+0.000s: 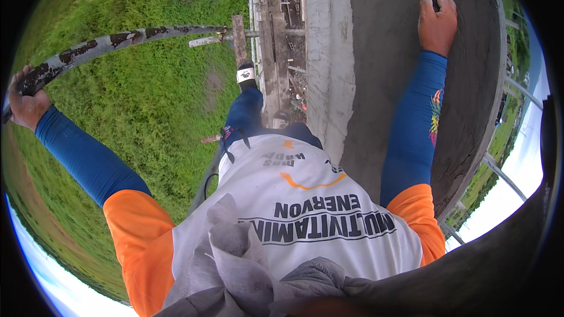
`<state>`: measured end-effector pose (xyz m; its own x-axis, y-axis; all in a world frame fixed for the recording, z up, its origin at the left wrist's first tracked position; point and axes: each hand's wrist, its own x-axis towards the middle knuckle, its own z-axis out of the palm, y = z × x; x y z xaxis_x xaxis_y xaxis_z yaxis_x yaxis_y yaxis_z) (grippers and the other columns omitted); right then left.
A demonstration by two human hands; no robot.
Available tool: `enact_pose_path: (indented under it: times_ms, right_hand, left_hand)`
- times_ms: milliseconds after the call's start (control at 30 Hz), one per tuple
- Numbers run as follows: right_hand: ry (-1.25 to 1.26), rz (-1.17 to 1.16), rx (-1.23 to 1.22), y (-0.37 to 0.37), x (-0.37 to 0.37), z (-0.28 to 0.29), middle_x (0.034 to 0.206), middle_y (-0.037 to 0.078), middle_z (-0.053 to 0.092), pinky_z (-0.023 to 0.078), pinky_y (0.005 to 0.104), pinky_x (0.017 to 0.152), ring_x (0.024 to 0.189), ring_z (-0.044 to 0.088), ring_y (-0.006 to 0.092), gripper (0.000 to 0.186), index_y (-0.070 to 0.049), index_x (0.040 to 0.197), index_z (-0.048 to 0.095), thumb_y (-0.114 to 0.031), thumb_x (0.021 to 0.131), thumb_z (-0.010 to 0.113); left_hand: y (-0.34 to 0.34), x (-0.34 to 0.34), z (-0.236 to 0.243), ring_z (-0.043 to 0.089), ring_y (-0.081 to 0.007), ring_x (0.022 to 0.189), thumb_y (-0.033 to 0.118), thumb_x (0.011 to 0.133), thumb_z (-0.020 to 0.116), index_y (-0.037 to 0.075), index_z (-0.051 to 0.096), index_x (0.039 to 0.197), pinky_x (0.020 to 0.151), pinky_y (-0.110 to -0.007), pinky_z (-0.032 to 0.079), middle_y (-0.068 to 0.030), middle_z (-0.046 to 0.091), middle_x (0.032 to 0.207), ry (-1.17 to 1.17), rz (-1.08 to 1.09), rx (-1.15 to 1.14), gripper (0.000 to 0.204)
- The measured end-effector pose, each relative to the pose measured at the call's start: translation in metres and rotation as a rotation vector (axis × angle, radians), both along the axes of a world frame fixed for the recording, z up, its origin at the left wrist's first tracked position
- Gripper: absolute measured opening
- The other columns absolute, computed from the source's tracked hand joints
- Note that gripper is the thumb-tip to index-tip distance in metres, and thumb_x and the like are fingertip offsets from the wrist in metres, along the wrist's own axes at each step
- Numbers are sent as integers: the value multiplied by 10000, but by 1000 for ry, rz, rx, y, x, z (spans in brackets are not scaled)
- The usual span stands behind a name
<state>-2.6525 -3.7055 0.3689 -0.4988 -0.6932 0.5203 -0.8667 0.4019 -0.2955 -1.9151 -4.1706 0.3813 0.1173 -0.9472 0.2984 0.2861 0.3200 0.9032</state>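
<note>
At the far left, my left hand (28,103) is closed around a pipe (108,44), a grey tube with dark, flaking patches that curves across the view over the grass. My right hand (437,20) is at the upper right, over a broad, smooth, dark grey cement surface (399,76). Its fingers are curled toward the thumb in a loose fist, and only a dark gap shows between them. No tool is visible in it. Whether the knuckles touch the cement cannot be made out.
My feet are on narrow wooden planks (268,53) high above green grass (158,100). A pale, rough concrete strip (329,58) runs between the planks and the dark cement. A short board (239,41) and a crossing pipe (205,41) lie ahead. Metal poles (504,176) stand beyond the right edge.
</note>
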Motion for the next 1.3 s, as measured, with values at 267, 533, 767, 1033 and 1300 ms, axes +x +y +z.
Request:
enact_pose_path:
  times_ms: [267, 533, 767, 1033, 1300]
  right_hand:
    - [93, -24, 56, 0, -1, -3, 1227, 109, 707, 468, 414, 1055, 1180, 634, 284, 198, -72, 1039, 772, -208, 930, 678]
    - [201, -12, 23, -9, 0, -10, 1167, 101, 729, 456, 420, 1039, 1150, 643, 279, 167, -88, 1005, 775, -199, 918, 686]
    - [-39, -60, -14, -32, 20, -62, 1134, 98, 731, 469, 420, 1000, 1086, 649, 292, 172, -84, 1011, 763, -197, 911, 680]
    - [-700, -14, 216, -77, 37, -223, 996, 177, 728, 546, 431, 837, 929, 701, 361, 210, -60, 1034, 721, -219, 907, 670]
    - [-824, -21, 610, -94, 30, -447, 981, 204, 732, 553, 468, 841, 936, 695, 417, 224, -90, 1005, 733, -246, 885, 627]
  left_hand:
    - [27, -23, 4, 685, -381, 879, -1, 882, 562, -94, 632, 910, 936, -558, 578, -223, 663, 931, -30, 39, -27, 119]
    - [37, -34, 8, 677, -366, 876, 17, 887, 570, -83, 634, 917, 919, -528, 585, -211, 655, 932, -37, 91, 8, 123]
    - [42, -31, 8, 655, -350, 935, 79, 907, 606, -46, 637, 937, 947, -502, 560, -180, 655, 947, -34, 90, 22, 133]
    - [46, 13, 21, 618, -350, 1041, 220, 884, 656, -5, 657, 957, 1086, -545, 413, -154, 653, 966, 111, -206, 94, 237]
    - [73, 52, 75, 598, -350, 1196, 402, 872, 657, 11, 641, 1176, 1118, -546, 389, -206, 660, 1188, -5, -423, 244, 496]
